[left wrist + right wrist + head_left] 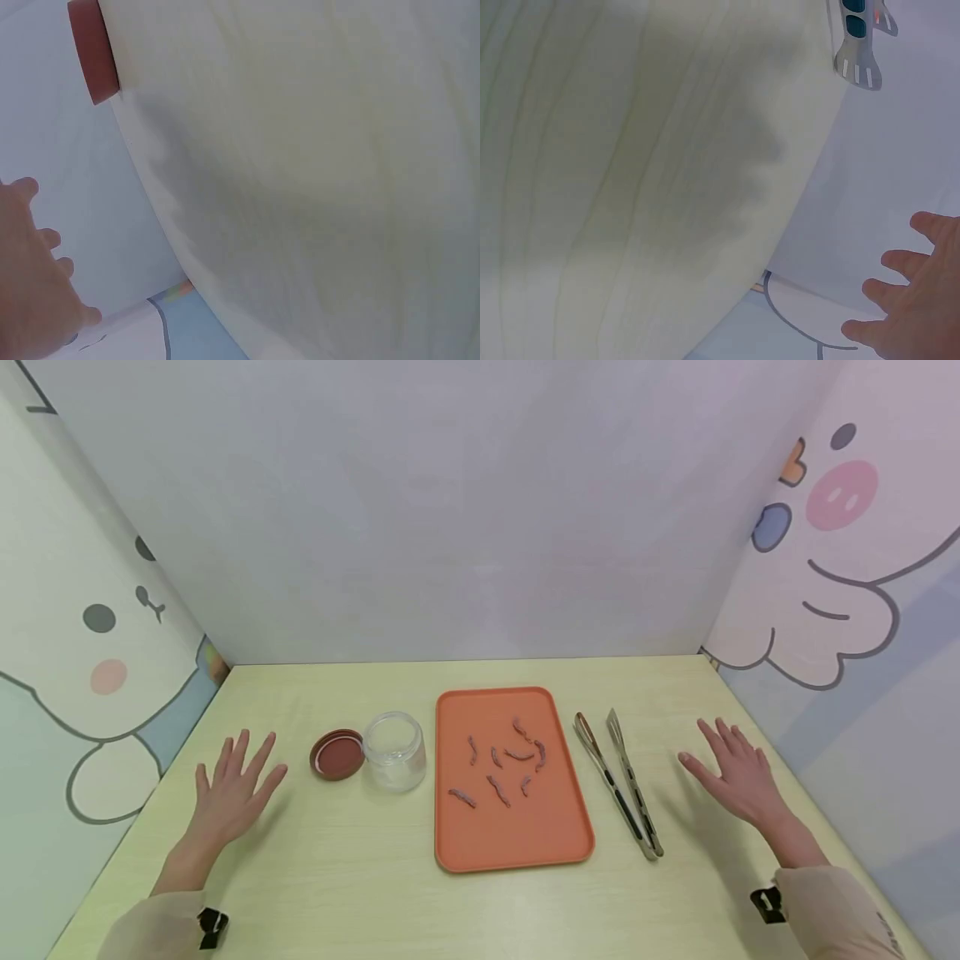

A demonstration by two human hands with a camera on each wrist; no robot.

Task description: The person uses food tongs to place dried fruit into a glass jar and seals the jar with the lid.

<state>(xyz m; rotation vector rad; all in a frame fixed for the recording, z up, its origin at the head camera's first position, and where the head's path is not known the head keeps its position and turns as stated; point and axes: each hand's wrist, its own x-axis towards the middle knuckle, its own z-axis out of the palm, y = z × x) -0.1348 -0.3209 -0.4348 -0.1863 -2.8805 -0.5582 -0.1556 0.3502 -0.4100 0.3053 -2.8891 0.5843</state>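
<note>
My left hand [231, 793] is spread with straight fingers over the left side of the table, holding nothing. Nearest to it is a dark red round lid [337, 755], which also shows in the left wrist view as a red edge [94, 51]. Beside the lid stands a clear jar [395, 752] without its lid. An orange tray [513, 847] in the middle bears several small brownish, worm-like strips [498, 790]. Right of the tray lie metal tongs [630, 785], arms apart. My right hand [738, 777], fingers extended, is to the right of the tongs and holds nothing.
The pale wooden table [360, 893] meets a plain grey back wall [465, 527]. Side panels with cartoon drawings stand at the left [112, 718] and the right [840, 577], close to each hand. Shadows of both hands fall on the table.
</note>
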